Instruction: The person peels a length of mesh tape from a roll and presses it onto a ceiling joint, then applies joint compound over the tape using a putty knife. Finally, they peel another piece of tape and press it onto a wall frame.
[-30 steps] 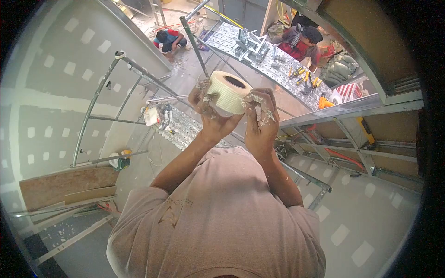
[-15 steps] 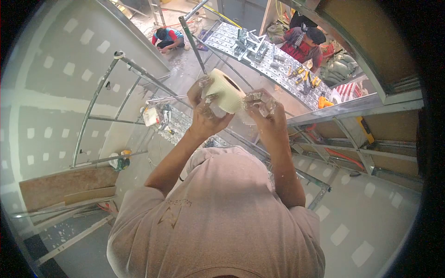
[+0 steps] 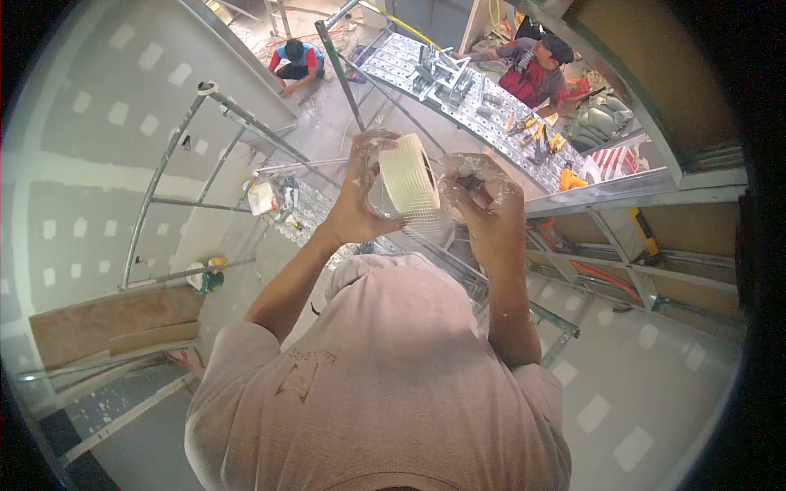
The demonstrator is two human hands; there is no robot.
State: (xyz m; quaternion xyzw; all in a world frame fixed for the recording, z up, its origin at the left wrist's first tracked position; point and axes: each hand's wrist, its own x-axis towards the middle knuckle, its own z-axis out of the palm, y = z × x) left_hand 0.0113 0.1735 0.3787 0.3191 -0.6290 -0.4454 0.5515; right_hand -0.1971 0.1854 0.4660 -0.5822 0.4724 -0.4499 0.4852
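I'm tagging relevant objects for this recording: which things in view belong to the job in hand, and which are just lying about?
In use:
roll of mesh tape, held in the left hand
right hand, beside the roll; grip unclear

Apparently just lying about:
yellow-handled tools and metal parts on the perforated platform
brown board

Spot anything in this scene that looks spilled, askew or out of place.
White residue spots the fingers of the left hand, which grips the mesh tape roll, and of the right hand; it looks messy. Metal parts and yellow-and-black tools lie jumbled on the perforated platform. Nothing looks clearly broken.
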